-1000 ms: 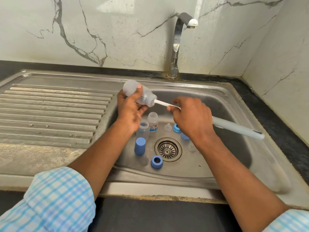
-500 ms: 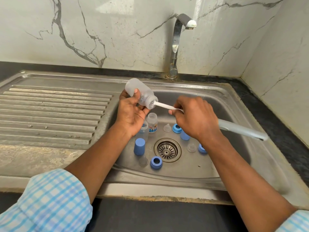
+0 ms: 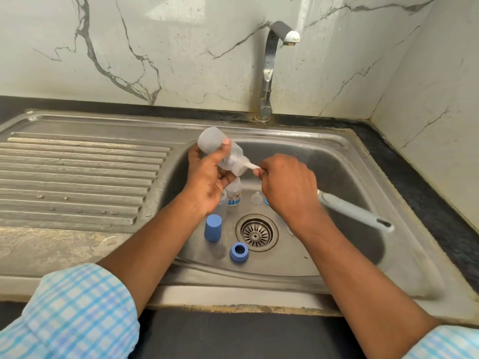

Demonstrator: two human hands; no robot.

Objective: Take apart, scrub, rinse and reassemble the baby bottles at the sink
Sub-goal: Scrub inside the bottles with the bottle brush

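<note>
My left hand grips a clear baby bottle, held on its side above the sink basin with its mouth toward the right. My right hand grips a bottle brush whose grey handle sticks out to the right. The white stem of the brush runs into the bottle's mouth; its head is inside. On the basin floor stand another small bottle with a printed label, a blue cap, a blue ring collar and a clear teat.
A drain strainer sits in the middle of the basin floor. The tap rises behind the basin, with no water running. A ribbed steel draining board lies to the left. A marble wall closes off the back and right.
My right hand has pushed the brush further into the bottle, so less white stem shows. The bottle's base has tipped a little higher. More parts on the basin floor are hidden under my right hand.
</note>
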